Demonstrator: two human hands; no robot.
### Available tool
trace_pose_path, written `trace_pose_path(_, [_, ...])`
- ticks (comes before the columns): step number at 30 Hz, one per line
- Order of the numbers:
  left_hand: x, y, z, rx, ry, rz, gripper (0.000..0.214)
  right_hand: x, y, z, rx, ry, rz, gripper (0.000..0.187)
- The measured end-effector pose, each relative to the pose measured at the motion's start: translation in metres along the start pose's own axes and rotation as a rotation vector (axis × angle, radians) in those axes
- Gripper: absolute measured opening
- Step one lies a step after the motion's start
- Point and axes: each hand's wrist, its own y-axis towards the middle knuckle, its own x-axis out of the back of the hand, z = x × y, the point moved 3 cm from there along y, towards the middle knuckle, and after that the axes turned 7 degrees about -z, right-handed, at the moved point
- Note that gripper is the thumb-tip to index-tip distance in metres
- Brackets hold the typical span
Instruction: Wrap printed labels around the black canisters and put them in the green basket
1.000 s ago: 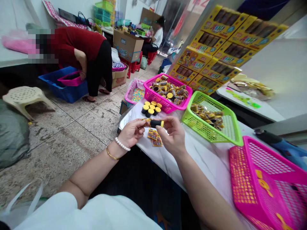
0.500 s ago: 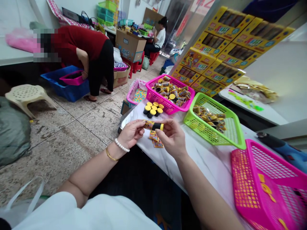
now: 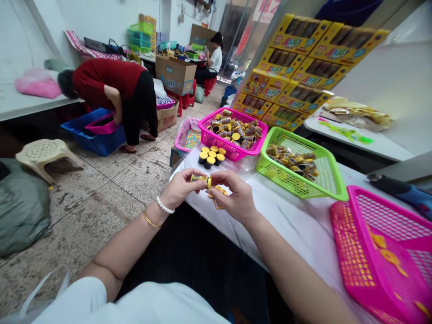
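Note:
Between my hands is a small tub in a yellow printed sleeve (image 3: 198, 178), lying on its side with its yellow lid (image 3: 209, 182) to the right. My left hand (image 3: 182, 188) is closed round the sleeved end, thumb in front. At the lid end, the thumb and index finger of my right hand (image 3: 236, 195) are curled and appear to touch the rim. Under the hands, small colourful printed packets (image 3: 219, 200) lie on the white marbled table (image 3: 280, 225), partly hidden by my right fingers. Just beyond stand several black tubs with yellow lids (image 3: 209, 160).
A pink basket (image 3: 236, 155) and a green basket (image 3: 300, 191) hold sleeved tubs. Another pink basket (image 3: 357, 252) with yellow pieces stands at right. Yellow boxes (image 3: 286, 81) are stacked behind. A person in red (image 3: 108, 81) bends over a blue bin (image 3: 92, 141); another person (image 3: 214, 58) sits farther back.
The printed sleeve now reaches the lid, and the tub's black side no longer shows. My right hand has come closer to my left. The camera view has shifted slightly.

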Motion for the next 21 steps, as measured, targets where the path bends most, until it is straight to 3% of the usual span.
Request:
trace_pose_path(5, [-0.007, 0.006, -0.013, -0.095, 0.135, 0.082, 0.038, -0.002, -0.002, -0.008, -0.008, -0.028, -0.099, 0.016])
trace_pose_path(10, [0.000, 0.015, -0.017, 0.048, 0.185, 0.116, 0.045, 0.000, -0.003, -0.010, 0.063, -0.077, -0.165, 0.015])
trace_pose_path(16, [0.002, 0.018, -0.022, -0.212, 0.350, 0.080, 0.035, -0.012, -0.005, -0.028, -0.566, 0.363, -0.018, 0.035])
trace_pose_path(18, [0.003, 0.017, -0.021, -0.144, 0.325, 0.101, 0.035, -0.015, -0.005, -0.029, -0.691, 0.520, 0.024, 0.037])
trace_pose_path(21, [0.008, 0.014, -0.016, 0.028, 0.191, 0.128, 0.043, -0.015, -0.002, -0.026, -0.680, 0.647, 0.052, 0.043])
